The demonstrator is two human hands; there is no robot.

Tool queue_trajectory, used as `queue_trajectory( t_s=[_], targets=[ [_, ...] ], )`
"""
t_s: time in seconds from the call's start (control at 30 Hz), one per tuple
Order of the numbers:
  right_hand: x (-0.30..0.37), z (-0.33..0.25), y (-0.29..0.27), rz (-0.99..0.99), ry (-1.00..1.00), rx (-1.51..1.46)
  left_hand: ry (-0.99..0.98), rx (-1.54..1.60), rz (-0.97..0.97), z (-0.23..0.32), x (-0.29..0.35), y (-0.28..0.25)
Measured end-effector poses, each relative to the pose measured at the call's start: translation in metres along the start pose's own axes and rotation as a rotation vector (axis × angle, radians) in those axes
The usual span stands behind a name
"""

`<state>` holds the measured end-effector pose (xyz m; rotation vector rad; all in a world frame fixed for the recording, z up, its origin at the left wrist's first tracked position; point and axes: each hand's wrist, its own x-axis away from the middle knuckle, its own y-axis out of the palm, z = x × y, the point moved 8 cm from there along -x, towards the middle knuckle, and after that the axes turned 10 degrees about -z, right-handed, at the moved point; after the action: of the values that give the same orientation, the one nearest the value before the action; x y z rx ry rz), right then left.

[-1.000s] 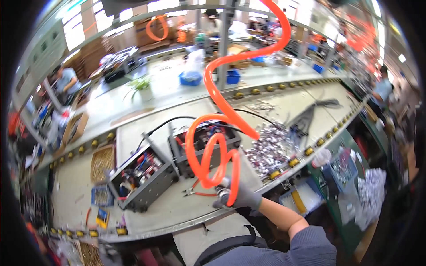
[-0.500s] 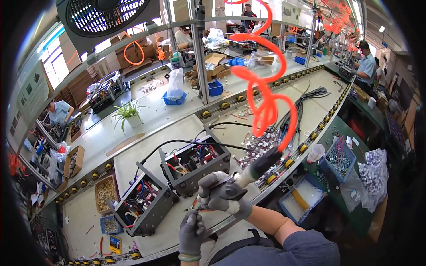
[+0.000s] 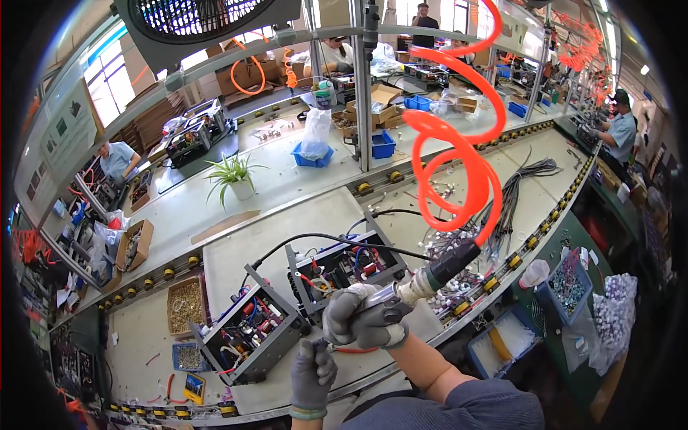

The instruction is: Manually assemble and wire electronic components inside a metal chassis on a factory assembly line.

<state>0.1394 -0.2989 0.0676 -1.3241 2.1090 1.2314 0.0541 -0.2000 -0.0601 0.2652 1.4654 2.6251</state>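
My right hand (image 3: 355, 319), in a grey glove, is closed around a silver pneumatic screwdriver (image 3: 382, 295). An orange coiled air hose (image 3: 493, 215) joins its back end through a black sleeve (image 3: 456, 261). The tool's front end points down and left at my left hand (image 3: 313, 373), also gloved, whose fingers are pinched together. A small dark bit shows at those fingertips; I cannot make out what it is. Just beyond my hands stand two open dark metal cases, a nearer one (image 3: 252, 331) and a farther one (image 3: 347, 271), with wired circuit parts inside.
Left of the cases are a cardboard box of small brass-coloured parts (image 3: 185, 304) and a blue bin (image 3: 188, 356). Bundled cables (image 3: 512, 201) lie at the right. Rollers (image 3: 491, 285) edge the bench. On a green side table stands a blue bin of screws (image 3: 570, 290). Co-workers sit farther off.
The view has shifted, so the bench and cases appear farther right. The tool's front end and my left fingertips are now closer together. The hose coils have swung. My right hand still grips the tool.
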Motion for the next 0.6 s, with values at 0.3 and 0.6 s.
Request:
queue_trajectory(
  t_s=[0.3, 0.6],
  targets=[
    [0.002, 0.008, 0.002, -0.185, 0.138, 0.013, 0.028, -0.079, 0.114, -0.006, 0.005, -0.006],
    [0.012, 0.019, -0.012, 0.470, -0.043, -0.035, 0.218, -0.506, 0.235, 0.033, 0.011, -0.007]
  ],
)
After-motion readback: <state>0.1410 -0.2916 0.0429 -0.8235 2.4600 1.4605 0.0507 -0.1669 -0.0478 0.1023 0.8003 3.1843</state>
